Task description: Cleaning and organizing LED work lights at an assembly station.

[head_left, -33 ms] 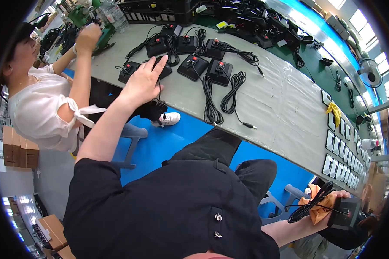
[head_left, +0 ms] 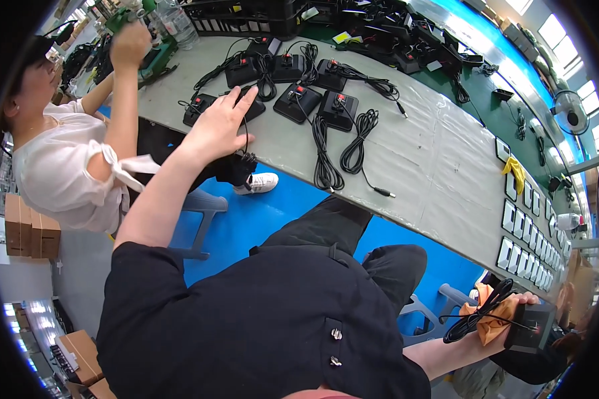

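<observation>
My left hand point(head_left: 216, 130) is at the near table edge with its fingers stretched out and apart. It overlaps a black square device point(head_left: 254, 112), and its palm side is hidden, so I cannot tell if it touches. Far to the right, my right hand point(head_left: 527, 299) grips another black square device point(head_left: 531, 329) with a coiled black cable point(head_left: 480, 319). An orange cloth point(head_left: 496, 327) is bunched against that hand. Beyond my left hand lie several similar devices with red parts on top, among them one point(head_left: 338, 112) whose looped cable point(head_left: 359, 143) reaches toward the near edge.
A co-worker in a white top point(head_left: 66, 179) sits at the left, one arm raised over the grey table point(head_left: 439, 153). Small white-edged panels point(head_left: 526, 233) stand in rows at the right, beside a yellow cloth point(head_left: 514, 171). A black crate point(head_left: 239, 20) and more electronics stand behind.
The co-worker's raised hand has shifted up and slightly left, and the white sleeve moved with it. My left forearm has shifted slightly left; my right hand still holds its device.
</observation>
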Demonstrator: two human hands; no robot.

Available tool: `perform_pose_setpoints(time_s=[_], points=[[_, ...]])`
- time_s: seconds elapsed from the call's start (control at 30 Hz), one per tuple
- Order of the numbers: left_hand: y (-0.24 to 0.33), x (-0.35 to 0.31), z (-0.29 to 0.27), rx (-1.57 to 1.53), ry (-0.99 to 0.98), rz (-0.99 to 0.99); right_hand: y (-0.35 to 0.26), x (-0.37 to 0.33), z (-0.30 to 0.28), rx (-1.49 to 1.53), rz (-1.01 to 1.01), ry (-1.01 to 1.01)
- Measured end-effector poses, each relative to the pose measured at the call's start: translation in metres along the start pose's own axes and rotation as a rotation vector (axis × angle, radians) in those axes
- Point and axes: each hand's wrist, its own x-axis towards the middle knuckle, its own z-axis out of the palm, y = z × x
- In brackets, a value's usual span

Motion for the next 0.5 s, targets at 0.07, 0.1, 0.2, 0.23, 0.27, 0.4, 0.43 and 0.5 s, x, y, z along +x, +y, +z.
perform_pose_setpoints(time_s=[0.07, 0.1, 0.2, 0.23, 0.27, 0.4, 0.43, 0.5], points=[[0.0, -0.001, -0.008, 0.031, -0.066, -0.001, 0.003, -0.003, 0.01, -0.318, -0.026, -0.26], [0.001, -0.001, -0.012, 0.056, -0.131, -0.004, -0.005, 0.01, -0.001, -0.262, 0.088, -0.36], [0.008, 0.008, -0.021, 0.031, -0.256, -0.126, -0.006, 0.007, -0.004, -0.208, 0.047, -0.296], [0.006, 0.01, -0.013, 0.039, -0.201, -0.15, -0.009, 0.006, -0.007, -0.206, 0.04, -0.292], [0.008, 0.016, -0.011, 0.02, -0.211, -0.187, -0.011, 0.006, -0.009, -0.197, 0.067, -0.299], [0.029, 0.023, -0.006, 0.057, -0.151, -0.359, -0.017, 0.003, -0.014, -0.13, 0.171, -0.326], [0.036, 0.02, -0.002, 0.09, -0.124, -0.397, -0.018, 0.002, -0.014, -0.131, 0.162, -0.322], [0.034, 0.01, 0.005, 0.086, -0.103, -0.346, -0.021, 0.001, -0.019, -0.173, 0.177, -0.317]])
